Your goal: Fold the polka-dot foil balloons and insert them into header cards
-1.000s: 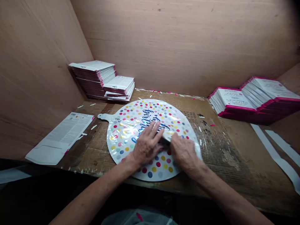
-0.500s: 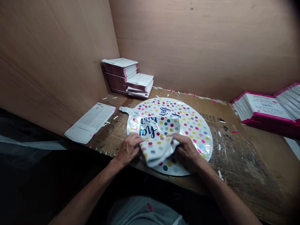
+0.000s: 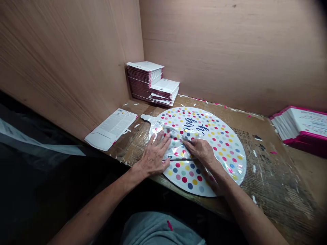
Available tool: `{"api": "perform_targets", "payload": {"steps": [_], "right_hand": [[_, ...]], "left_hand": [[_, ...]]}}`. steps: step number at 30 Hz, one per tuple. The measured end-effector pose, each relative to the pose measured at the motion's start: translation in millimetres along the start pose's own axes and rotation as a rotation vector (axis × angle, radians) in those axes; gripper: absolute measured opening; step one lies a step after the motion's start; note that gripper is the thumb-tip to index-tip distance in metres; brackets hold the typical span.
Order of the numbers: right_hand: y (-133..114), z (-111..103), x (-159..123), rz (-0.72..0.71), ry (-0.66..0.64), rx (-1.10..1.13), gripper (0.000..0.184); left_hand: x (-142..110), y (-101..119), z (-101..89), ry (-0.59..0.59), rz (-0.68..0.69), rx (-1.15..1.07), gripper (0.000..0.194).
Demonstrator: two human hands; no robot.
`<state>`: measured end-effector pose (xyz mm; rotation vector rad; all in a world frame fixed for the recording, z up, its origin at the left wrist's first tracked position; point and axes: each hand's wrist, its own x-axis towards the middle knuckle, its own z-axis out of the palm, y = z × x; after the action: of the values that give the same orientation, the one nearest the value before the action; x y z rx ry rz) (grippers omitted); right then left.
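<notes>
A flat polka-dotted foil balloon [image 3: 224,146] with blue lettering lies on the bench, its tail pointing to the back left. On top of it rests a smaller folded piece of dotted foil balloon [image 3: 178,153], its dark lower edge running across the dots. My left hand [image 3: 155,153] is laid flat on the left side of this fold, fingers spread. Curled fingers of my right hand [image 3: 203,149] grip the fold near its upper right. Part of the fold is hidden under both hands.
Printed white cardboard sleeves [image 3: 163,85] stand stacked in the back left corner. One flat printed sleeve [image 3: 112,127] lies at the left. Pink-edged packs [image 3: 301,126] sit at the right. Paper scraps dot the cardboard-covered bench [image 3: 276,183]; wooden panels [image 3: 217,51] rise behind and left.
The foil piece that both hands held raised is now folded down onto the flat balloon. My left hand has let go and spread flat. The view has shifted slightly left.
</notes>
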<state>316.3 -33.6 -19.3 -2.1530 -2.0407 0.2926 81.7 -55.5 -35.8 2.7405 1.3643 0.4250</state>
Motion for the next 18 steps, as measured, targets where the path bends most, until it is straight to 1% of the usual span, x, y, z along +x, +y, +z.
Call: {"api": "perform_targets", "payload": {"steps": [1, 2, 3, 4, 5, 6, 8, 9, 10, 11, 12, 13, 14, 15, 16, 17, 18], "right_hand": [[-2.6, 0.0, -5.2, -0.058, 0.080, -0.035, 0.045], [-7.1, 0.9, -11.4, -0.159, 0.172, -0.068, 0.041], [-13.7, 2.8, -17.9, -0.292, 0.253, -0.098, 0.040], [-22.2, 5.7, -24.0, -0.433, 0.303, -0.131, 0.040], [-32.1, 9.2, -29.0, -0.557, 0.306, -0.169, 0.039], [-42.4, 13.0, -32.5, -0.643, 0.262, -0.214, 0.033], [-58.6, 18.8, -34.9, -0.711, 0.133, -0.309, 0.023], [-62.0, 19.8, -34.9, -0.733, 0.080, -0.346, 0.022], [-61.1, 19.1, -34.9, -0.772, 0.042, -0.366, 0.024], [-55.9, 16.8, -35.6, -0.825, 0.020, -0.362, 0.026], [-46.7, 13.3, -37.3, -0.887, 0.006, -0.333, 0.027], [-34.6, 9.2, -39.8, -0.951, -0.008, -0.279, 0.029], [-20.9, 5.2, -42.8, -1.001, -0.025, -0.198, 0.031], [-6.8, 1.8, -45.5, -1.022, -0.044, -0.093, 0.033], [6.1, -0.5, -47.4, -1.000, -0.061, 0.035, 0.033], [16.7, -1.5, -47.8, -0.929, -0.070, 0.175, 0.032], [24.3, -1.4, -46.5, -0.807, -0.068, 0.311, 0.031]], "left_hand": [[-0.3, -2.8, 1.0, -0.042, -0.039, -0.003, 0.069], [-1.2, -4.5, 2.2, -0.061, -0.094, -0.004, 0.068], [-2.4, -5.0, 2.9, -0.066, -0.144, -0.003, 0.066], [-3.3, -4.5, 2.2, -0.067, -0.180, 0.003, 0.064], [-3.1, -3.3, -0.2, -0.066, -0.203, 0.017, 0.061], [-1.3, -2.1, -4.4, -0.066, -0.220, 0.038, 0.057], [7.8, -2.1, -16.9, -0.066, -0.222, 0.096, 0.047], [14.7, -4.4, -23.8, -0.072, -0.181, 0.117, 0.041], [22.5, -8.4, -30.0, -0.089, -0.098, 0.119, 0.038], [30.3, -13.9, -35.0, -0.121, 0.016, 0.101, 0.042], [37.3, -20.6, -38.4, -0.166, 0.143, 0.067, 0.051], [42.8, -27.8, -40.2, -0.220, 0.262, 0.023, 0.059], [46.5, -34.9, -40.6, -0.274, 0.354, -0.022, 0.063], [48.3, -41.3, -39.8, -0.315, 0.402, -0.062, 0.062], [48.5, -46.4, -38.2, -0.339, 0.409, -0.095, 0.059], [47.6, -49.7, -35.9, -0.343, 0.384, -0.123, 0.056], [46.0, -51.1, -33.0, -0.306, 0.310, -0.143, 0.053]]}}
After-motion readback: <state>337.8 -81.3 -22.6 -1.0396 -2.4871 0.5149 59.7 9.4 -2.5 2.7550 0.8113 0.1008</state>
